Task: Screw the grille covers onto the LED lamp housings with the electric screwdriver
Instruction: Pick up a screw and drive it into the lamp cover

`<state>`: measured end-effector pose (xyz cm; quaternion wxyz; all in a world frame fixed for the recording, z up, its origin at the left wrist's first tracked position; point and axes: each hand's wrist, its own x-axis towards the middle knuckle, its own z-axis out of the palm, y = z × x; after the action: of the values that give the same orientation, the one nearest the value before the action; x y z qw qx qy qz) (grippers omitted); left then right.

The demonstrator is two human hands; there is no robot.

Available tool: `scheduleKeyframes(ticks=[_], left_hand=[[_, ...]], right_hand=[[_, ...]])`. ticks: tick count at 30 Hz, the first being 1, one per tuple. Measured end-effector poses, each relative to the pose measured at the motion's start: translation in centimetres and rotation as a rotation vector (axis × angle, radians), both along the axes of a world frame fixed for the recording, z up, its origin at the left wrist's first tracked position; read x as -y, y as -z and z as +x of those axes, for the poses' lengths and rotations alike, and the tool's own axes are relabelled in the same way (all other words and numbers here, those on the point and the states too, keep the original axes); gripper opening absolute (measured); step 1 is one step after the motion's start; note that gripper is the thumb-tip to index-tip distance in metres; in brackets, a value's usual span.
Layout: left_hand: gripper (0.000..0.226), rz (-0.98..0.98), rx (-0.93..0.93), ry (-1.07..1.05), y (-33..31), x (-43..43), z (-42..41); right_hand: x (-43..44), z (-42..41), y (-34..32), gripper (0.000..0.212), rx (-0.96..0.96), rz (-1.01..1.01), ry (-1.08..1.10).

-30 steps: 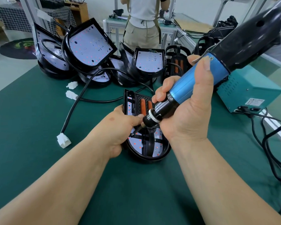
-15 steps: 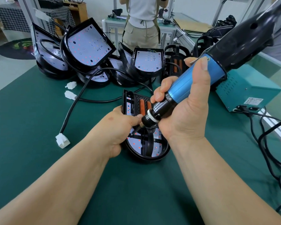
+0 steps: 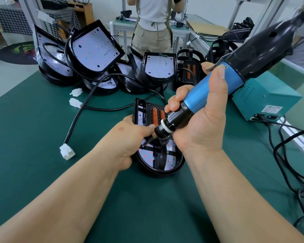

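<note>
The green-matted desk point(image 3: 33, 137) carries one black D-shaped grilled lamp housing point(image 3: 158, 172) at its middle, at least five further housings point(image 3: 95, 48) piled along its far edge, three white plastic connectors point(image 3: 67, 151) and one teal power box point(image 3: 270, 100). Above it is one blue-and-black electric screwdriver point(image 3: 216, 92).

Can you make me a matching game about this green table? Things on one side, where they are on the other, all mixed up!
1 electric screwdriver
2 nearest lamp housing
3 teal power box
4 nearest white plug

A loose on the mat, far left
B gripped by the right hand
C held by the left hand
D on the mat's right side

Pairs: 1-B, 2-C, 3-D, 4-A
</note>
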<state>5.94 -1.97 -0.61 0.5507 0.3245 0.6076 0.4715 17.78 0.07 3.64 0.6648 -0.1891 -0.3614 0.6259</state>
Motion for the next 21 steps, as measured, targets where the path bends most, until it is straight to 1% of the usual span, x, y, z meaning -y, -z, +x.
scheduleKeyframes(ticks=[2, 3, 6, 9, 12, 14, 17, 18, 19, 21], left_hand=[[0.029, 0.010, 0.000, 0.003, 0.2, -0.1, -0.1], [0.028, 0.014, 0.004, 0.003, 0.2, -0.1, -0.1], [0.031, 0.017, 0.007, 0.017, 0.2, -0.2, -0.1], [0.036, 0.014, 0.010, 0.020, 0.2, -0.1, -0.1], [0.038, 0.015, 0.008, 0.013, 0.3, 0.0, -0.2], [0.037, 0.015, 0.005, 0.015, 0.3, -0.1, -0.2], [0.031, 0.015, 0.001, 0.019, 0.4, -0.1, -0.3], [0.030, 0.014, -0.002, 0.021, 0.4, -0.1, -0.3], [0.029, 0.013, -0.005, 0.022, 0.4, -0.1, -0.3], [0.029, 0.012, -0.005, 0.022, 0.4, -0.1, -0.3]], right_hand=[[0.0, 0.2, 0.3, 0.031, -0.011, 0.001, 0.017], [0.1, 0.4, 0.3, 0.029, -0.015, -0.008, 0.023], [0.0, 1.1, 0.3, 0.045, -0.044, -0.043, 0.057], [-0.2, 2.9, 0.2, 0.035, -0.082, -0.024, 0.135], [-0.7, 5.0, 0.2, 0.045, -0.092, -0.079, 0.159], [-0.9, 5.8, 0.4, 0.044, -0.073, -0.102, 0.165], [-0.8, 5.6, 0.6, 0.029, -0.029, -0.115, 0.169], [-0.7, 5.4, 0.7, 0.027, -0.019, -0.123, 0.160], [-0.7, 5.2, 0.9, 0.027, -0.012, -0.131, 0.152], [-0.7, 4.8, 1.0, 0.037, 0.005, -0.137, 0.138]])
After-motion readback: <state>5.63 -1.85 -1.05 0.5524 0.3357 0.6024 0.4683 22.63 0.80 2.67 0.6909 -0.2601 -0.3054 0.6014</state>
